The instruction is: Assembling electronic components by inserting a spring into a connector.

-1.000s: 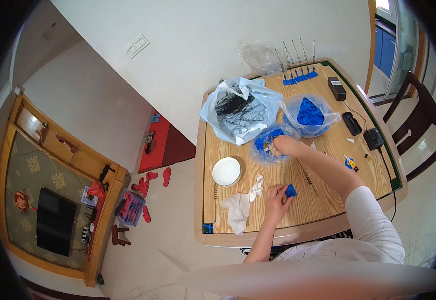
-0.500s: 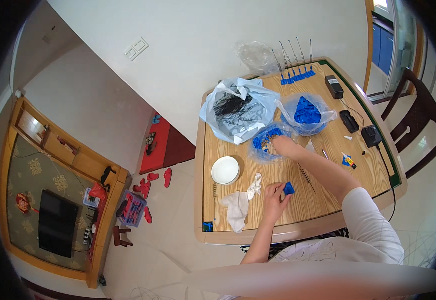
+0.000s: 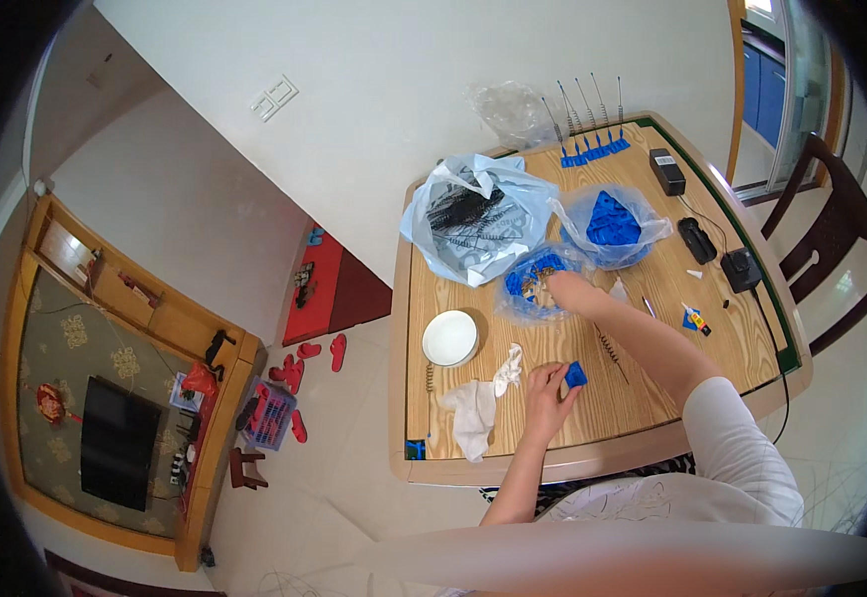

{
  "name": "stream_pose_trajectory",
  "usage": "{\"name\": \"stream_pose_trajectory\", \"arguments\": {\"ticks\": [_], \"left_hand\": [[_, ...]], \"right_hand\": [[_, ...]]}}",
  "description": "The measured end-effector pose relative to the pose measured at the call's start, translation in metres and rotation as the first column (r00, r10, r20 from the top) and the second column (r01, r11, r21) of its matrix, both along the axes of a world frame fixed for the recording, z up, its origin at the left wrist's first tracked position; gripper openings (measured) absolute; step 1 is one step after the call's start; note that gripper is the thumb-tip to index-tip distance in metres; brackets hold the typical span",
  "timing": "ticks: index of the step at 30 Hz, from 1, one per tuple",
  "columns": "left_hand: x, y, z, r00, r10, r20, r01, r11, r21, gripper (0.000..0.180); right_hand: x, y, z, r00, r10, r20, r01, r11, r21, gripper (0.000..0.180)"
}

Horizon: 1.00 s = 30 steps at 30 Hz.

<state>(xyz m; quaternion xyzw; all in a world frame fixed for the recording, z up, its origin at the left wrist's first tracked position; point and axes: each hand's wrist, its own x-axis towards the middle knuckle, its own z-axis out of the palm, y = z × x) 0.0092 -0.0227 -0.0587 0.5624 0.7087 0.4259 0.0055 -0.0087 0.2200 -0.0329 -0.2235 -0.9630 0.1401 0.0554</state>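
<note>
Near the table's front edge, my left hand [image 3: 550, 393] is closed with its fingertips on a small blue block [image 3: 577, 375]. My right hand [image 3: 559, 289] reaches into a clear plastic bag [image 3: 533, 310] holding small blue and brass-coloured pieces; its fingertips are hidden among them. Under my right forearm lies a wire with a coiled spring [image 3: 609, 350]. A second clear bag [image 3: 643, 244] with a heap of blue pieces [image 3: 613, 219] stands just behind. To its left, a larger pale-blue plastic bag [image 3: 424, 244] holds black spring wires [image 3: 463, 209].
Several spring wires stand upright in a row of blue bases [image 3: 595, 152] at the back. A white bowl [image 3: 450, 338], a white cloth [image 3: 471, 420] and crumpled tissue [image 3: 507, 369] lie left. Right are a black adapter [image 3: 666, 172], cables, a black charger [image 3: 695, 240] and a small glue tube [image 3: 698, 320].
The whole view has shifted very slightly. My right hand stays in the bag and my left hand keeps hold of the blue block.
</note>
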Motion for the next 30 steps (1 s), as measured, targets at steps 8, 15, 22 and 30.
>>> {"name": "stream_pose_trajectory", "arguments": {"ticks": [8,15,22,30], "left_hand": [[0.006,-0.001,0.004,0.924,0.161,0.348,-0.228,0.96,0.161,0.048],[-0.003,-0.003,0.001,0.949,0.312,0.041,-0.315,0.941,0.125,0.033],[-0.003,-0.006,0.0,0.959,0.256,0.123,-0.26,0.965,0.021,0.036],[0.005,0.003,0.004,0.994,0.023,-0.111,-0.022,1.0,0.011,0.043]], "right_hand": [[0.034,-0.053,0.025,0.943,0.176,-0.282,-0.252,0.932,-0.261,0.014],[0.054,-0.073,-0.023,0.94,0.294,-0.175,-0.337,0.887,-0.316,0.011],[0.069,-0.069,-0.003,0.939,0.065,-0.338,-0.232,0.846,-0.48,0.008],[0.133,-0.124,-0.013,0.659,-0.412,-0.629,-0.06,0.805,-0.59,0.013]]}}
